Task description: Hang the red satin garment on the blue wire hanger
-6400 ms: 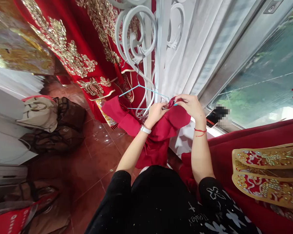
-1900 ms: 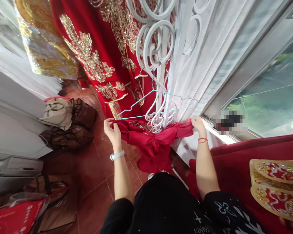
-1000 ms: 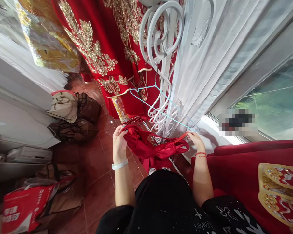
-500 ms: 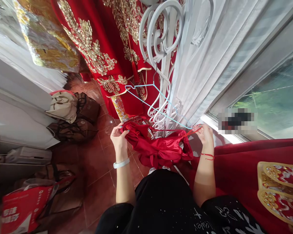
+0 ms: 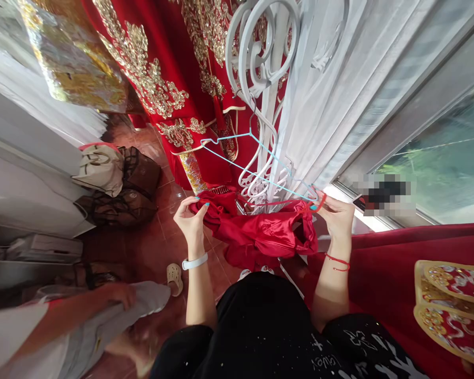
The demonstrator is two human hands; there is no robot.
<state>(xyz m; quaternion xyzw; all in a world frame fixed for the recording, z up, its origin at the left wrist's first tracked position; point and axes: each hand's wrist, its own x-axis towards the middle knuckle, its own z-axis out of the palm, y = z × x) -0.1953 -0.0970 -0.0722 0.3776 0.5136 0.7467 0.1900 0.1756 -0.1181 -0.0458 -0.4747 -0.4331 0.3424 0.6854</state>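
Note:
A shiny red satin garment (image 5: 260, 234) hangs bunched between my two hands. My left hand (image 5: 189, 221) pinches its left end. My right hand (image 5: 337, 215) holds the right end by a thin red strap, right at the lower tip of a light blue wire hanger (image 5: 256, 167). The hanger hangs tilted from a white scrolled metal rack (image 5: 260, 79), its right end lower than its left.
A red gown with gold embroidery (image 5: 169, 68) hangs behind the rack, white curtains (image 5: 339, 89) and a window to the right. Red cloth with gold trim (image 5: 450, 300) lies at right. Bags (image 5: 110, 184) sit on the tiled floor. Another person (image 5: 75, 326) stands at lower left.
My right hand has lifted the strap up to the hanger's lower tip. The hanger tilted down on the right over the last two seconds. Another person has stepped into view at lower left.

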